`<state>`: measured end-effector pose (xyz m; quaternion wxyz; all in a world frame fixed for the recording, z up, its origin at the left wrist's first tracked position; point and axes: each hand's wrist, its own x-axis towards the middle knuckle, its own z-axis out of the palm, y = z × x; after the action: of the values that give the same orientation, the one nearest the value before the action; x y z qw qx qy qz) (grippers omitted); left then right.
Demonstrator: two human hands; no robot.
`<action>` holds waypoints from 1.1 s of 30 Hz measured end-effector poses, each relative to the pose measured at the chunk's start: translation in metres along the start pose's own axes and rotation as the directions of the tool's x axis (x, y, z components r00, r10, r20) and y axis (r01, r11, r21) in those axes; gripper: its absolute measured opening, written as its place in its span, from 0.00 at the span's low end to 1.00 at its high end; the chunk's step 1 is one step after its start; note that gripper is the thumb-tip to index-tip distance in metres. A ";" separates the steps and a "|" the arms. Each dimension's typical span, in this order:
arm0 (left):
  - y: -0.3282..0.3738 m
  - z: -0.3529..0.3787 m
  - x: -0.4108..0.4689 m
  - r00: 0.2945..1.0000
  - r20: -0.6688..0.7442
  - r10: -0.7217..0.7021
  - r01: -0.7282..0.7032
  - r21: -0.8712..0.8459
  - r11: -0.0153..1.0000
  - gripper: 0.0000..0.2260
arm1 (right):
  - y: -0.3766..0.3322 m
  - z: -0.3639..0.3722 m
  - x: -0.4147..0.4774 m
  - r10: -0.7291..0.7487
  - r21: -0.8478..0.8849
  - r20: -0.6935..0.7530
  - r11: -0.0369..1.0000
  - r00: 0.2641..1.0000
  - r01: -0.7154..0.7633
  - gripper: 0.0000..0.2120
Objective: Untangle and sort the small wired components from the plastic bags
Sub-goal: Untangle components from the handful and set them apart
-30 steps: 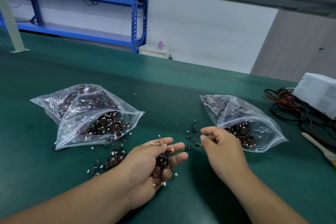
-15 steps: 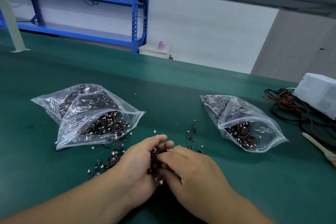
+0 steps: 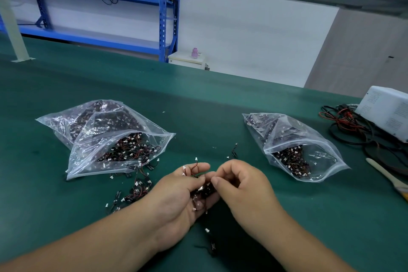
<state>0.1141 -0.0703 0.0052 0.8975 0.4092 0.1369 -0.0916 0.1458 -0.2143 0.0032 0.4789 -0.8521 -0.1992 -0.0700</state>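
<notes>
My left hand [image 3: 183, 196], palm up, cupped the wired components [image 3: 203, 191]; my right hand [image 3: 240, 183] pinched one lead there. One trailing component [image 3: 207, 230] hung lengthwise toward me over the bench [image 3: 220, 106].

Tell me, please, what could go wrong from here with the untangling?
The right hand pinches at the tangle that the left hand holds; a hard tug might strain the thin wires.
A white connector below the left hand looks loose and may drop.
The loose pile lies at the open mouth of the left bag, so pieces could mix back in.
</notes>
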 end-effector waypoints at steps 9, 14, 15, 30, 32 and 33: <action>0.000 0.000 0.004 0.999 -0.028 0.028 -0.028 -0.007 1.000 0.12 | 0.007 -0.002 0.000 -0.107 -0.182 0.058 0.976 0.993 0.116 0.11; 0.003 0.000 0.005 0.998 -0.049 0.049 -0.052 -0.064 0.997 0.12 | 0.010 -0.004 0.002 -0.133 -0.184 0.054 0.973 0.990 0.140 0.06; 0.004 0.000 0.006 0.997 -0.048 0.052 -0.056 -0.075 0.996 0.12 | 0.010 -0.004 0.002 -0.128 -0.180 0.056 0.974 0.990 0.136 0.06; 0.006 -0.002 0.008 0.995 -0.070 0.064 -0.070 -0.082 0.994 0.11 | -0.006 -0.028 0.012 0.119 0.408 0.141 0.898 0.983 -0.168 0.08; 0.006 -0.003 0.008 0.995 -0.068 0.072 -0.077 -0.084 0.993 0.11 | -0.007 -0.027 0.010 0.052 0.272 0.184 0.957 0.982 -0.101 0.09; 0.006 -0.003 0.009 0.995 -0.066 0.076 -0.082 -0.088 0.993 0.11 | -0.005 -0.025 0.009 0.022 0.161 0.212 0.985 0.977 -0.057 0.12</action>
<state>0.1233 -0.0642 0.0046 0.9132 0.3760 0.1526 -0.0369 0.1533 -0.2306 0.0234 0.5259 -0.8156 -0.2368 0.0467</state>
